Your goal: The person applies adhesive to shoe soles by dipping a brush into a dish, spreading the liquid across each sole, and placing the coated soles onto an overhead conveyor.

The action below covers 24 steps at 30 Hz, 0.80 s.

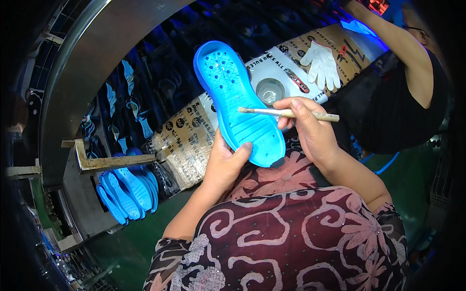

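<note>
Blue and glossy, the shoe sole (237, 103) stood tilted in front of you, toe end up and away, heel end low against your patterned lap. Your left hand (224, 165) gripped it from below at the heel, thumb pressed on the ridged face. Your right hand (310, 130) was closed around a thin wooden brush (287, 113), whose bristles touched the sole's middle, just right of its centre line.

Behind the sole lay flattened brown cardboard (187, 140), printed with dark round marks and lettering, reaching up to the right. On it sat a small clear cup (270, 90) and, farther right, a white glove (321, 63). Lower left, a stack of blue soles (127, 190) stood under a metal bracket (109, 160).
</note>
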Available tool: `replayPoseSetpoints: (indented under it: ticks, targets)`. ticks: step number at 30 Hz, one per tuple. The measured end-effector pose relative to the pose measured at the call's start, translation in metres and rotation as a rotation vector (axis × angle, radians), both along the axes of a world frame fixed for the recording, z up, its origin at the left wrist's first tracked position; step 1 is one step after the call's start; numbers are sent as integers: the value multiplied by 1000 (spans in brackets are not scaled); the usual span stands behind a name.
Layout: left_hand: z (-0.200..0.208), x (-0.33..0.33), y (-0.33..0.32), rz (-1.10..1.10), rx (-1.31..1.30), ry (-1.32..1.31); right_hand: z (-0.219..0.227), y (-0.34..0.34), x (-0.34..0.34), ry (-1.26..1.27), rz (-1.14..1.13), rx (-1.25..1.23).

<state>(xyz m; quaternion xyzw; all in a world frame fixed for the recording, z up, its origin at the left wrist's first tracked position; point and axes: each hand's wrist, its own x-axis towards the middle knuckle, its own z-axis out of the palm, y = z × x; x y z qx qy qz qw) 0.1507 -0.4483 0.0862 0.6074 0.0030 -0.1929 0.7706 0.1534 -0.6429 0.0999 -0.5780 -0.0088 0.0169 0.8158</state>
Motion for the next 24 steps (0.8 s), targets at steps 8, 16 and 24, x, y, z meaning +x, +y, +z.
replayPoseSetpoints:
  ticks: [8, 16, 24]
  targets:
    - [1, -1, -1, 10, -30, -12, 2, 3, -4, -64, 55, -75]
    - [3, -1, 2, -7, 11, -56, 0, -2, -3, -277, 157, -366]
    - [2, 1, 5, -6, 34, -78, -1, -2, -4, -243, 174, -279]
